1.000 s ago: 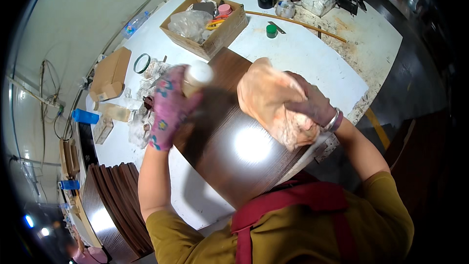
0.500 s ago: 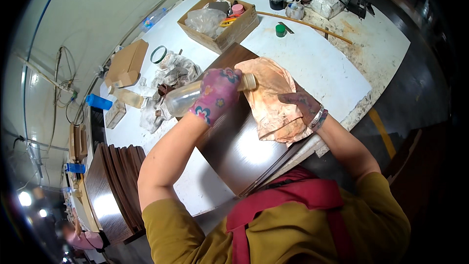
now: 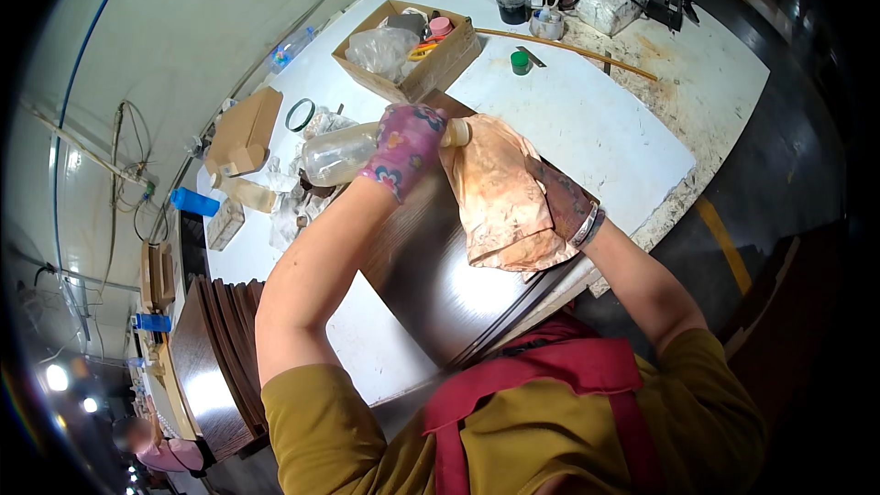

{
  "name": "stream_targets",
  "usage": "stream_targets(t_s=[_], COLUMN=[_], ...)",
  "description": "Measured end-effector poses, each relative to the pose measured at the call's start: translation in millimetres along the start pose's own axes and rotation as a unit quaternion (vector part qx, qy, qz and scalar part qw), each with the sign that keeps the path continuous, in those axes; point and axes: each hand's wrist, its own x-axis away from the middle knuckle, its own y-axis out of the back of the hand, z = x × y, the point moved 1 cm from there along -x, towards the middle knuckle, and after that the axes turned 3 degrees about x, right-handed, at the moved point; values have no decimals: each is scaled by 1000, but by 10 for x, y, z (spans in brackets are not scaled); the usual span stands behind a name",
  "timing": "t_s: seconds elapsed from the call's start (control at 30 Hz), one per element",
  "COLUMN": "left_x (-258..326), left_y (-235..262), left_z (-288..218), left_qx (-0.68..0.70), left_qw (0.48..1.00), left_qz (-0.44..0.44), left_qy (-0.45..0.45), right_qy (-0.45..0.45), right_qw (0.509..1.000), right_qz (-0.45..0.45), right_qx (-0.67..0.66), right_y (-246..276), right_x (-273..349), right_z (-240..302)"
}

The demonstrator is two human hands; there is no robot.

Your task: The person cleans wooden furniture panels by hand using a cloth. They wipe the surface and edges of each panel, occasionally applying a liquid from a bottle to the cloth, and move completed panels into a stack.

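Note:
My left hand [image 3: 403, 148], in a purple flowered glove, is closed around the neck end of a clear plastic bottle [image 3: 339, 154]. The bottle lies almost level in the air, its capped or ringed mouth [image 3: 456, 134] against the upper left edge of a stained peach-coloured cloth [image 3: 495, 197]. My right hand [image 3: 564, 200], gloved too, grips that cloth from its right side; the cloth hides most of the fingers. Below both hands lies a glossy dark brown wood-grain panel [image 3: 417, 280], with further panel edges showing under it.
A cardboard box [image 3: 440, 64] of odds and ends stands beyond the panel. Crumpled rags, a green ring [image 3: 300, 115] and a flat carton [image 3: 247, 133] lie left. A green cap [image 3: 520, 62], a long stick [image 3: 568, 44] and cables are farther back. Dark panels [image 3: 215, 357] stand stacked at lower left.
The bottle has swung nearer to level and its mouth has come up to the cloth's top edge. My right hand has slipped farther behind the cloth, which hangs more bunched.

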Motion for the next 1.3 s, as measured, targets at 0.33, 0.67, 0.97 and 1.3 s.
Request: stream_targets(t_s=[0.33, 0.67, 0.97, 1.3], left_x=[127, 31, 440, 241], left_y=[61, 77, 120, -66], left_z=[-282, -221, -484, -70], left_qx=[1, 9, 16, -3], left_qw=[998, 998, 994, 1000], left_qz=[59, -6, 90, 25], left_qy=[-32, -55, -59, -12], right_qy=[-155, -174, -175, -211], right_qw=[893, 914, 908, 894], right_qz=[-23, -13, 16, 31], right_qx=[-423, -365, -379, -395], right_y=[-119, -249, -273, -292], right_x=[26, 115, 121, 88], right_z=[151, 582, 664, 650])
